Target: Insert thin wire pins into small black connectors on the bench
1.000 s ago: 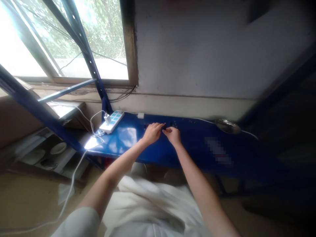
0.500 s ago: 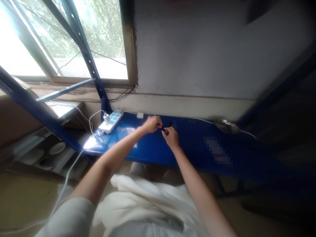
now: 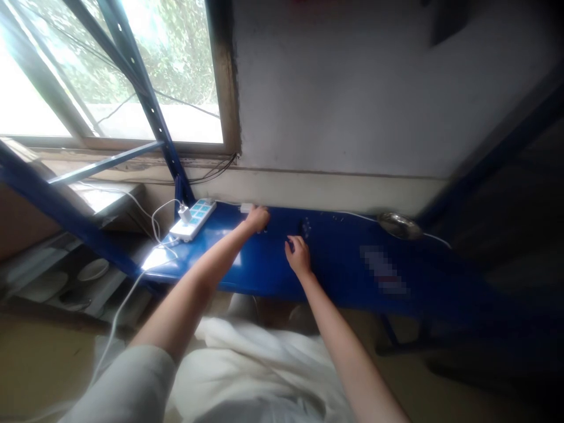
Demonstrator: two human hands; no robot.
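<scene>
My left hand (image 3: 258,218) is over the blue table, just beside a small white plug-like block (image 3: 246,208). Its fingers point down and are bunched around a small dark piece, mostly hidden, with tiny light bits showing below the fingertips. Closer to me and to the right, my right hand (image 3: 298,255) hovers over the table with curled fingers; a gap shows between thumb and forefinger, and I see nothing in it. Beyond the right hand lie a small dark item (image 3: 301,227) and several tiny pale pieces (image 3: 307,226), too small to name.
A white power strip (image 3: 194,218) with a plugged-in charger stands at the left end of the blue table (image 3: 264,270). A shiny metal bowl (image 3: 400,225) sits at the back right, by a white cable. Blue rack posts (image 3: 152,111) rise at the left.
My hands, earlier together on a small black piece, have parted. The left moved left towards the white block; the right drew slightly nearer to me, its fingers now apart.
</scene>
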